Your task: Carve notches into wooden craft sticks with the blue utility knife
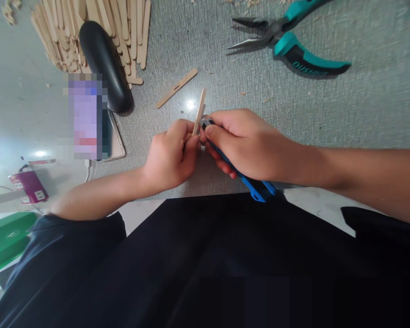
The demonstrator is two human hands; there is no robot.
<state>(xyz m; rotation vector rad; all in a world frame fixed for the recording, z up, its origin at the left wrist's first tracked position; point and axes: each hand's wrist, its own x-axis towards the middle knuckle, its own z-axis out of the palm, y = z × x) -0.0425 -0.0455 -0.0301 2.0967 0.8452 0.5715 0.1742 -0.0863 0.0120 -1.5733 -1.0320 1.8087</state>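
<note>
My left hand (pixel 171 155) is closed around the lower end of a wooden craft stick (pixel 200 107), which stands nearly upright above the grey mat. My right hand (pixel 249 143) grips a blue utility knife (pixel 249 182); its handle runs down and to the right past my palm, and its metal tip (pixel 205 122) touches the stick just above my left fingers. The two hands meet at the middle of the view. The blade itself is mostly hidden by my fingers.
A pile of craft sticks (pixel 99 27) lies at the top left under a black oval object (pixel 104 64). One notched stick (pixel 176 87) lies loose. Teal long-nose pliers (pixel 287 41) lie top right. A phone (pixel 89 116), a purple box (pixel 29 187) and a green object (pixel 5 239) sit left.
</note>
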